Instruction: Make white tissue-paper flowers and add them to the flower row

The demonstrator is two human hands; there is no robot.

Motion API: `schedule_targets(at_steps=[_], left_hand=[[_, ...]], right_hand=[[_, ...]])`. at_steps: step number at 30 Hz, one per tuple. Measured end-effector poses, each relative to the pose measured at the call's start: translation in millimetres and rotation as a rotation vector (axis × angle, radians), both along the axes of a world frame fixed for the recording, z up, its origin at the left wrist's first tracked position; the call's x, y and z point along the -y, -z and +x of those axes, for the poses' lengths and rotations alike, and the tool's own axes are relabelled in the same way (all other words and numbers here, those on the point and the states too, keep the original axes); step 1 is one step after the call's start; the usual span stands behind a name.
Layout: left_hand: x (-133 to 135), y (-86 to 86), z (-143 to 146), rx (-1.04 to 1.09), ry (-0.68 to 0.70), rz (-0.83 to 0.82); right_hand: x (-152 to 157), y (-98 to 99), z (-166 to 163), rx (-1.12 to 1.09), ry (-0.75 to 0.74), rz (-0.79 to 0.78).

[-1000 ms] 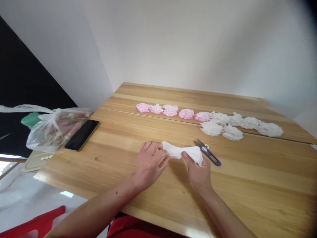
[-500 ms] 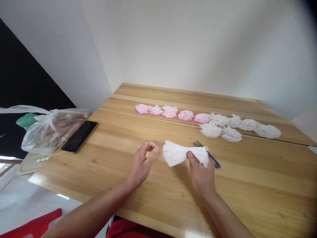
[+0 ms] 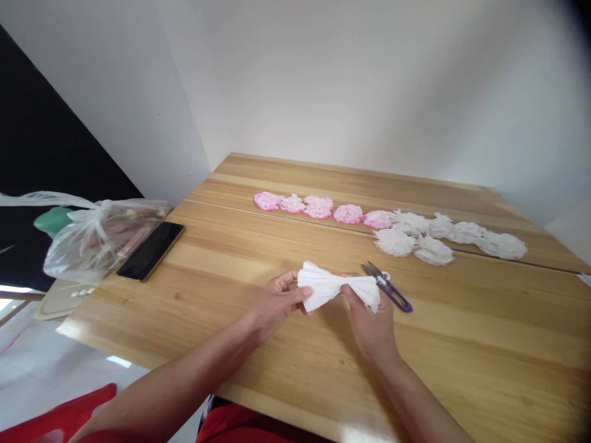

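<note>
Paper bow [image 3: 321, 286] white; pink-and-white flowers [image 3: 348, 213], plain white flowers [image 3: 434, 250]; snips' handle [image 3: 405, 304] purple; table [image 3: 207, 258] tan, wood-grained

So you're wearing one head cam, and it's looking forward and down from the near edge of the tabletop [image 3: 475, 344], sitting pretty near your left hand [image 3: 279, 301] and right hand [image 3: 372, 323], facing the wall [image 3: 346, 80] beyond the far edge.

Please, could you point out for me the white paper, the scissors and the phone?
white paper [image 3: 336, 282]: head view, on its narrow pinched middle.
scissors [image 3: 395, 288]: head view, on the purple handle.
phone [image 3: 151, 252]: head view, on the middle of its dark screen.
</note>
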State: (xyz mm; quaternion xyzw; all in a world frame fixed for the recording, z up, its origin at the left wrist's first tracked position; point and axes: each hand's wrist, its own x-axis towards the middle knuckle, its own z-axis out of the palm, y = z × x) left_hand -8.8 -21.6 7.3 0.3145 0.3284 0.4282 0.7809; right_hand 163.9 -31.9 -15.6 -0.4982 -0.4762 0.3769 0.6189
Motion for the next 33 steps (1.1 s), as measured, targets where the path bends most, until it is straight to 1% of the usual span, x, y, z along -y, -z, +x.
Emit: schedule_targets(at_steps=[6, 13, 16, 18, 20, 21, 23, 24, 25, 26, 28, 30, 33], left_hand=[[-4.4, 4.2, -3.6, 0.018, -0.112, 0.066], [-5.7, 5.3, -7.4, 0.044, -0.162, 0.064], [-4.8, 3.1, -6.9, 0.024, -0.203, 0.091], [-4.3, 1.2, -7.2, -0.044, -0.222, 0.143], [-3.7, -1.1, -8.8, -0.204, -0.276, 0.261], [-3.3, -2.3, -10.1, -0.320, -0.331, 0.363], [-2.4, -4.7, -13.5, -0.585, -0.466, 0.638], [-2.0, -5.7, -15.2, -0.704, -0.517, 0.788], [-1.4, -6.4, -16.6, -0.801, -0.539, 0.928], [-0.9, -6.8, -17.4, -0.875, -0.531, 1.046], [0.1, -6.9, -17.3, -0.975, -0.463, 1.201], [1.0, -6.4, -15.0, -1.059, -0.383, 1.270], [2.0, -6.0, -10.7, -1.152, -0.311, 1.274]], right_hand=[[-0.6, -1.7, 0.0, 0.012, -0.071, 0.062], [-1.0, -0.8, 0.3, 0.034, -0.113, 0.055], [-0.4, -0.8, -0.1, 0.036, -0.130, 0.069], [0.1, -1.6, -0.3, 0.047, -0.130, 0.072], [0.4, -2.1, -0.3, 0.058, -0.116, 0.064], [0.4, -1.9, -0.2, 0.064, -0.108, 0.056], [0.4, -0.6, 0.1, 0.068, -0.095, 0.043], [0.4, 0.3, 0.1, 0.071, -0.095, 0.043], [0.3, 1.2, -0.1, 0.078, -0.101, 0.050], [0.3, 1.8, -0.4, 0.086, -0.110, 0.062], [0.5, 1.5, -1.6, 0.113, -0.127, 0.096], [1.0, -0.8, -3.2, 0.150, -0.139, 0.124], [2.2, -5.2, -5.4, 0.193, -0.155, 0.138]])
